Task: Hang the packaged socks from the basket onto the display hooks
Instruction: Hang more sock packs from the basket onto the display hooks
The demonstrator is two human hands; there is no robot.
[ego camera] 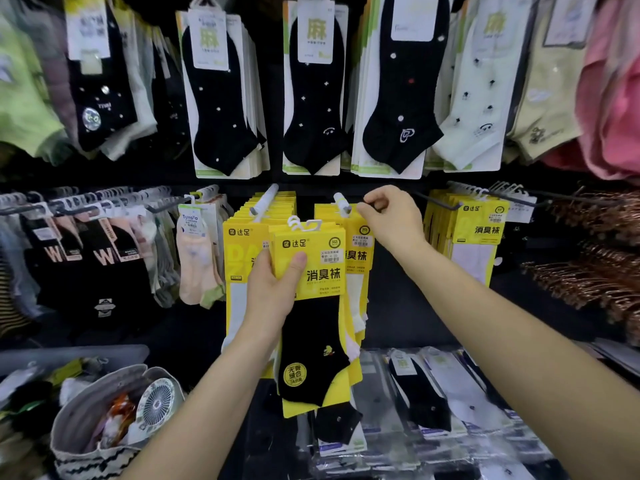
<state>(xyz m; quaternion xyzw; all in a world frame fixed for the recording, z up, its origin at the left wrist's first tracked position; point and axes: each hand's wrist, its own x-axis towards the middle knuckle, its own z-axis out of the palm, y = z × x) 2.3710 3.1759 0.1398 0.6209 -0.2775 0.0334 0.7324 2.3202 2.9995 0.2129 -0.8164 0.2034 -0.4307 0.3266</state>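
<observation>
One sock pack, yellow card with a black ankle sock, sits in your left hand. Your thumb presses on the card's front and your fingers curl behind its left edge. You hold it upright with its white plastic hanger uppermost and not on a hook, in front of and between two hanging rows of like yellow packs.

Your right hand is raised just beside it, to the right. Forefinger and thumb are pinched together on a small dark tip at the front of the right-hand row. Whether that tip is the hook's own end cannot be told.

- Left-hand row: hangs from a rod lined with white hangers.
- Further right, well apart: a third batch of yellow packs.
- Above: stacks of black ankle socks on pale cards.
- Below, on the shelf: flat clear-bagged socks.
- Lower left, well away from both hands: the basket — grey, with a black zigzag band — holding a small white fan among mixed items.
</observation>
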